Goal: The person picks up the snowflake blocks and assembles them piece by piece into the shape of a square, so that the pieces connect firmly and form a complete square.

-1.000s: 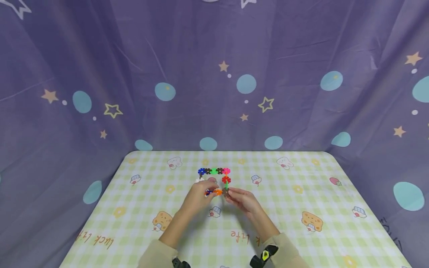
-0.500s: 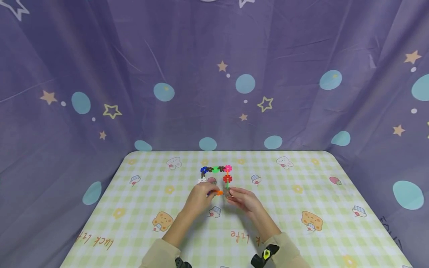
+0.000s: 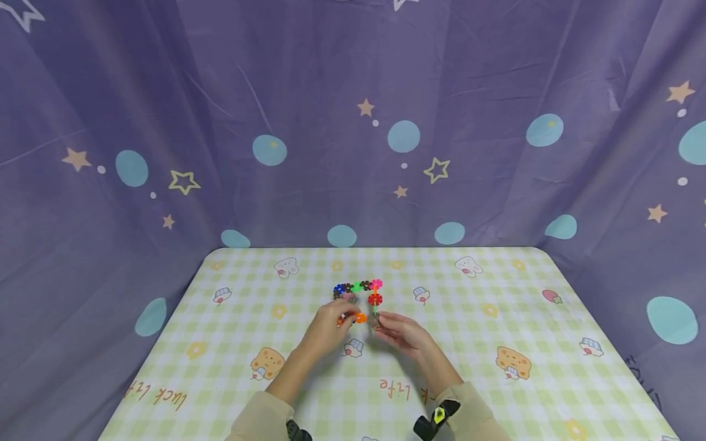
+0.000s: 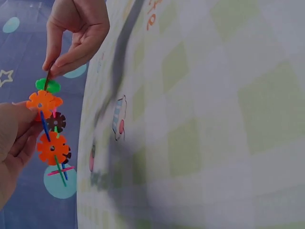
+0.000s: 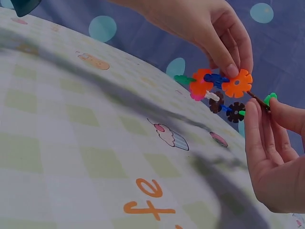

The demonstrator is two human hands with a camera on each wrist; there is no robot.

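Note:
Several snowflake discs, flower-shaped plastic pieces, are linked in a chain held above the table. My left hand [image 3: 325, 326] pinches an orange snowflake disc [image 5: 237, 82] at one end, thumb on its face. In my right hand [image 3: 407, 334] is a brown snowflake disc [image 5: 261, 102], pinched between thumb and fingers and seen nearly edge-on. The two discs meet at their rims in the right wrist view; whether they are slotted together I cannot tell. Beyond the hands run a red disc [image 3: 375, 299], a pink disc [image 3: 377, 283], a green disc [image 3: 357, 286] and a blue disc [image 3: 339, 289]. My left hand hides part of the chain.
A table with a green-and-white checked cloth [image 3: 469, 306] lies under the hands, printed with cakes, flowers and lettering. Behind it hangs a purple curtain [image 3: 331, 79] with stars and dots. Both wrists wear dark straps, one showing at the right sleeve [image 3: 436, 419].
The chain's far side rose slightly, then dipped and tilted, its left end sinking behind my left hand. The white disc there is now hidden. Both hands stay almost in place.

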